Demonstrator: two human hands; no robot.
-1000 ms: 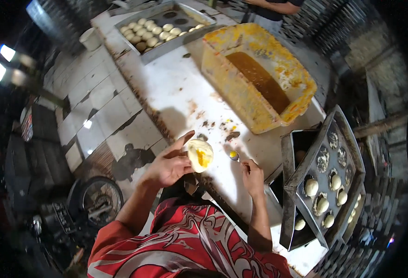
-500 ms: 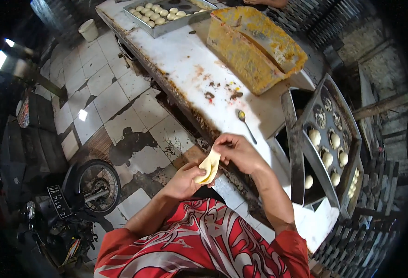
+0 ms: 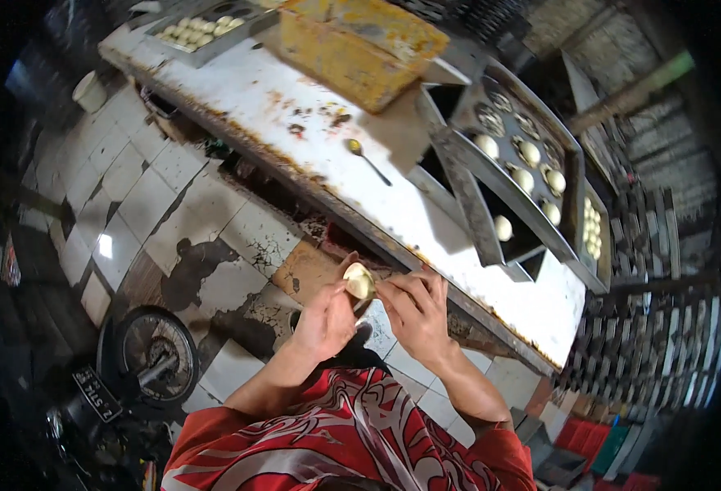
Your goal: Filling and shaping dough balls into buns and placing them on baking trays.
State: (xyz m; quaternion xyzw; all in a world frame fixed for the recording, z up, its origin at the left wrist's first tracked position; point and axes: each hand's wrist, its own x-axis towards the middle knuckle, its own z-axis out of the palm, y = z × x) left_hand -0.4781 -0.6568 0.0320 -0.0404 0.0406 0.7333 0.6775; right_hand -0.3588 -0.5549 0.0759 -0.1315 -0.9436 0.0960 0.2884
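Observation:
A small pale piece of dough (image 3: 361, 286) sits up in front of my body, just short of the table edge. My left hand (image 3: 327, 321) is closed around it, thumb along its side. The fingers of my right hand (image 3: 418, 311) are curled at its right edge; their tips are partly hidden. The dough looks gathered into a rounded lump. On the table beyond lies a spoon (image 3: 375, 170) with something yellow in its bowl. Several dough balls (image 3: 522, 179) rest in the round hollows of a dark metal baking tray (image 3: 485, 207) at the right.
The white tabletop (image 3: 250, 114) has a worn, stained edge. A yellow-smeared tub (image 3: 352, 65) stands near its back, with another tray of dough balls (image 3: 201, 34) at the far left. A motorbike wheel (image 3: 160, 356) and a pale bucket (image 3: 90, 92) are on the tiled floor.
The dough, stretched up between my hands before, is now a compact lump. My right hand has come down beside it. The view has turned, so the table and trays sit further left and higher.

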